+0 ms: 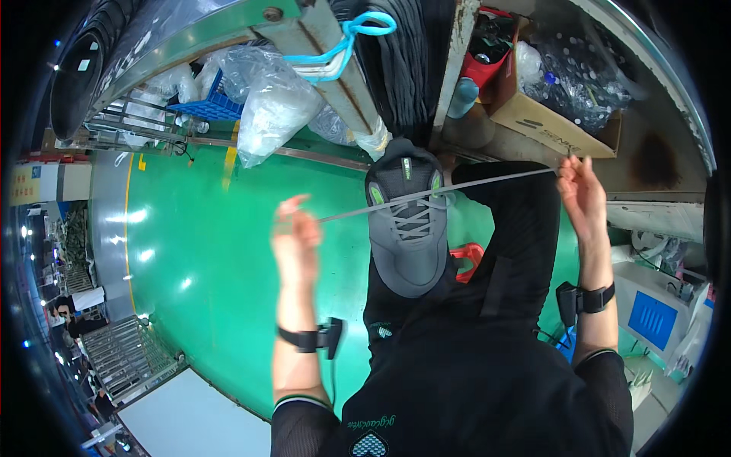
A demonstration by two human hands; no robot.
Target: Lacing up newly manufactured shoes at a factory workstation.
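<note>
A grey sneaker point(410, 228) with green accents rests on my lap, toe pointing toward me. A grey shoelace point(487, 181) runs through its upper eyelets and stretches taut to both sides. My left hand point(295, 236) is blurred and pinches the left end of the lace, out over the green floor. The right end is pinched in my right hand point(580, 192), raised near the cardboard box. Both wrists carry black straps with small devices.
A cardboard box point(544, 122) of plastic bottles sits on a metal workbench point(662, 164) ahead. Clear plastic bags point(270, 99) and a blue crate point(213, 107) lie at upper left. A green floor point(190, 251) spreads left; a red stool point(468, 259) shows beneath my legs.
</note>
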